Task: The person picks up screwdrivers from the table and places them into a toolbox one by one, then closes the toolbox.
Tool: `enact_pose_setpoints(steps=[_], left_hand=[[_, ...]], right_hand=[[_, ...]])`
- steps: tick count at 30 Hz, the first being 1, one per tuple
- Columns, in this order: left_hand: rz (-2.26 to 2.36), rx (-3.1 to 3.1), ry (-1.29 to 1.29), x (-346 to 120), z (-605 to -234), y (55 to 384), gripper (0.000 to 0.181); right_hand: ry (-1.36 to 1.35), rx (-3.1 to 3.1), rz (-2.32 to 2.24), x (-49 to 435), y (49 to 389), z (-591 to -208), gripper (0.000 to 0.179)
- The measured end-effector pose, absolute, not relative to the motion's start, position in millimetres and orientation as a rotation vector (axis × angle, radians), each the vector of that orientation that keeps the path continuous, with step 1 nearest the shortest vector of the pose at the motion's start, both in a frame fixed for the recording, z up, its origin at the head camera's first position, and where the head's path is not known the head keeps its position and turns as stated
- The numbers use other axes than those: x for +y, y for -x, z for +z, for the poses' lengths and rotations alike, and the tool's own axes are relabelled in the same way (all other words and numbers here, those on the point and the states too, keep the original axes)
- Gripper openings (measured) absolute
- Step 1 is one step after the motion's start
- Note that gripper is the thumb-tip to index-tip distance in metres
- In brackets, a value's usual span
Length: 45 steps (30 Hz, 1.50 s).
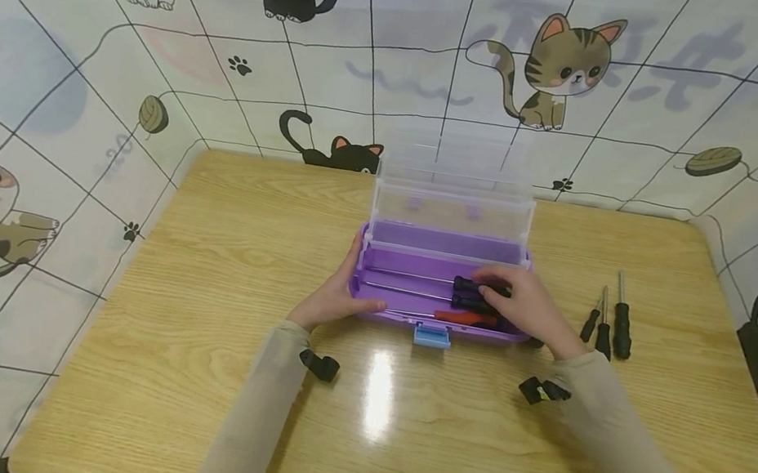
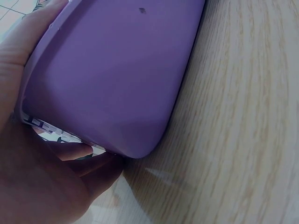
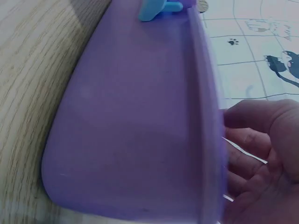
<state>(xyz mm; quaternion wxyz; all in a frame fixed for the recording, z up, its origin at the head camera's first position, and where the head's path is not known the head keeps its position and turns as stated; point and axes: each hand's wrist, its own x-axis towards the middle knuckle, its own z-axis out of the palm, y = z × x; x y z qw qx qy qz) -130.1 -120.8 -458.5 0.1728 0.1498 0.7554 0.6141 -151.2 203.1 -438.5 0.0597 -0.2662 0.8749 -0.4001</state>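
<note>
We see an open purple toolbox (image 1: 412, 263) on the worktop (image 1: 246, 232), its clear lid (image 1: 454, 207) standing up at the back and its blue latch (image 1: 433, 336) hanging at the front, which leaves the inside within reach from where the person sits. The left hand (image 1: 332, 299) grips the left end, thumb over the front rim and fingers along the side wall, and we take this to be a brace so that the light box does not slide. The right hand (image 1: 526, 297) is inside at the right end, its fingers on the handles of two black-handled screwdrivers (image 1: 464, 283); the fingertips are partly hidden, so we cannot tell whether they pinch a handle or only touch it. A red-handled screwdriver (image 1: 463, 317) lies along the front wall, shaft leftward like the other two, and we judge that this shared direction saves room and makes them lie flat. To the right of the box, three more black-handled screwdrivers (image 1: 622, 329) lie side by side on the worktop, shafts away from us, handles near the right forearm (image 1: 615, 439)
</note>
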Motion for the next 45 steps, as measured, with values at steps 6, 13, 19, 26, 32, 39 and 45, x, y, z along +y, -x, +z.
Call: enact_pose_setpoints(steps=[6,13,19,26,32,39,45], left_hand=[[1.778,2.121,-0.448,-120.2,-460.1,129.7,0.125],[1.808,2.1,-0.457,-119.7,-459.9,129.8,0.124],[1.787,2.116,-0.448,-120.0,-458.4,129.3,0.124],[1.799,2.097,-0.443,-119.9,-459.0,129.2,0.124],[1.815,2.084,-0.444,-119.8,-460.0,129.4,0.123],[1.823,2.08,-0.457,-119.6,-461.2,129.8,0.124],[1.806,2.109,-0.466,-119.3,-459.6,128.6,0.124]], right_hand=[[0.674,2.687,-1.26,215.8,137.7,-425.9,0.02],[0.543,2.743,-1.329,242.1,125.0,-420.3,0.021],[0.431,2.845,-1.311,260.5,119.4,-420.7,0.021],[0.469,2.859,-1.34,272.2,114.6,-424.0,0.019],[0.434,2.855,-1.368,277.9,110.8,-427.9,0.019],[0.376,2.871,-1.349,288.6,105.5,-433.4,0.021],[0.249,2.877,-1.368,303.4,96.5,-435.3,0.024]])
